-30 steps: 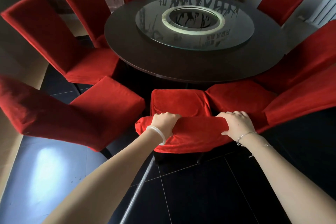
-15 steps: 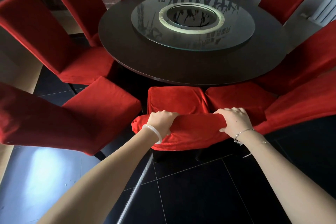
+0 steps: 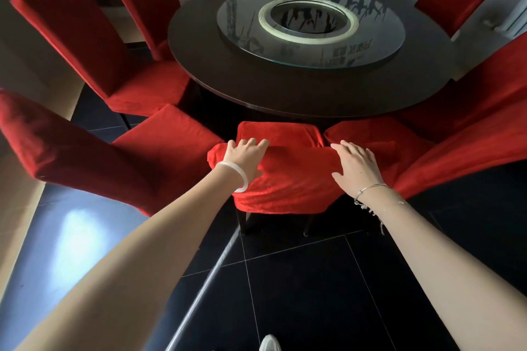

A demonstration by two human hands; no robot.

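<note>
A chair in a red cloth cover (image 3: 288, 179) stands in front of me, its seat pushed under the round dark table (image 3: 256, 85). My left hand (image 3: 245, 155), with a white bangle on the wrist, rests on the left end of the chair's back top with fingers spread. On the right end lies my right hand (image 3: 355, 164), fingers straight, touching the cloth. Neither hand grips the cover.
More red-covered chairs ring the table: one close on the left (image 3: 94, 157), one close on the right (image 3: 456, 137), others behind. A glass turntable (image 3: 310, 28) sits on the table's middle. Black floor tiles (image 3: 299, 293) lie below, and my white shoe tip (image 3: 269, 344) shows at the bottom.
Both hands were gripping the top of the chair back; now their fingers have straightened and lie loose on it. The chair has slid further under the table.
</note>
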